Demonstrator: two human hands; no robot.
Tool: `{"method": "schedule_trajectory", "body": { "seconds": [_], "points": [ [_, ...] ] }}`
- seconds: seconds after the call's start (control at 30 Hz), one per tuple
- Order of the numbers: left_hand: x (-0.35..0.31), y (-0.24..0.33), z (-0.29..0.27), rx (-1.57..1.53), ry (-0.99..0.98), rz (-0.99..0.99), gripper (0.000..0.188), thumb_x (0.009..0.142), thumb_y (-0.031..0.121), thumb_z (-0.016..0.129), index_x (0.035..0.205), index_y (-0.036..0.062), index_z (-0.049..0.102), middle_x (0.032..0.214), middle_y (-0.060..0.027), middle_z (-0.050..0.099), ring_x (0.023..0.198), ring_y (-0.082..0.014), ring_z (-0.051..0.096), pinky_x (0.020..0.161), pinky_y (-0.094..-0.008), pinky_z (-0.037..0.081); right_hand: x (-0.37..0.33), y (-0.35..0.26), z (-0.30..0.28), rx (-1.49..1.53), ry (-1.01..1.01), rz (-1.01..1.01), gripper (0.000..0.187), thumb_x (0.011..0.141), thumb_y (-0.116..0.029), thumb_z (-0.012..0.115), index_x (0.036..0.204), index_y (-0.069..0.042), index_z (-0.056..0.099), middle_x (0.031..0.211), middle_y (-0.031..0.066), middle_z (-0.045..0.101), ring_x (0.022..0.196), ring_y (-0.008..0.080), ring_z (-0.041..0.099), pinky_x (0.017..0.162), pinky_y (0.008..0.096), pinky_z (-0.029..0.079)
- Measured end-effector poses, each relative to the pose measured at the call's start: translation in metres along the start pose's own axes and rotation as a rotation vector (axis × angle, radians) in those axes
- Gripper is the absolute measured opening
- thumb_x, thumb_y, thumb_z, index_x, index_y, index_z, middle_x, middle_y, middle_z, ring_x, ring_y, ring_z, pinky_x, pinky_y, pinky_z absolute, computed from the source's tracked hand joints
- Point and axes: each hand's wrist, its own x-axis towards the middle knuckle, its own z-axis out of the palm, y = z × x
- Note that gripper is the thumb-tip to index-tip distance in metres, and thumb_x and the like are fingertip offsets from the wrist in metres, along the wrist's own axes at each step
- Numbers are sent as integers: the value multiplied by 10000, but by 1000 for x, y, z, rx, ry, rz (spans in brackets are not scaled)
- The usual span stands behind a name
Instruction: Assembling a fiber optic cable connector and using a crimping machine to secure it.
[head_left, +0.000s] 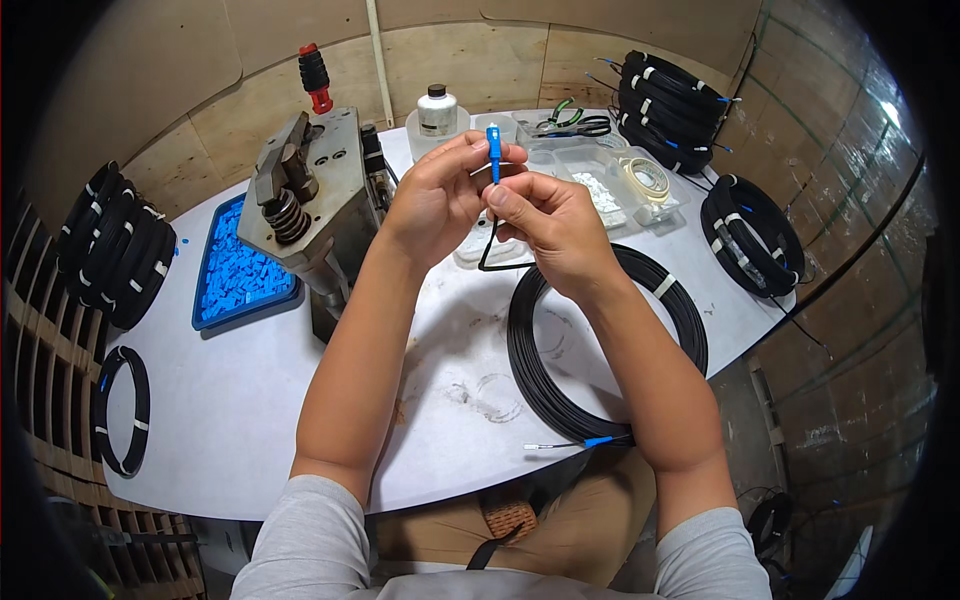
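Pinching boxy blue plastic connector (494, 146) with 2 bare hands (432, 200) (562, 228)

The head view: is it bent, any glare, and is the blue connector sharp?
In the head view, the white table bows along its near edge, probably the lens; glare sits high on the right wall; the blue connector shows no obvious blur.

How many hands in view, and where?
2: the left hand around the blue connector's body, the right hand pinching its lower end. No others show.
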Motion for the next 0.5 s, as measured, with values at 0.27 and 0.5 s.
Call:
{"method": "schedule_trajectory", "body": {
  "seconds": [0.27,0.5],
  "points": [
    [0,-2,0,-26,11,40,233,997,188,524,1104,-6,599,1123,-154,652,1023,-236,636,910,-373,517,0,-1,0,-8,-18,-7,209,947,-218,709,972,-11,728,875,15,673,763,73,579,672,246,506],
    [0,0,1,37,-6,29,264,993,199,541,1127,-12,625,1144,-139,652,994,-211,629,778,-316,500,1,-2,-3,1,-72,-8,208,978,-216,659,975,-21,730,891,10,671,811,79,595,701,256,509]
  ]
}}
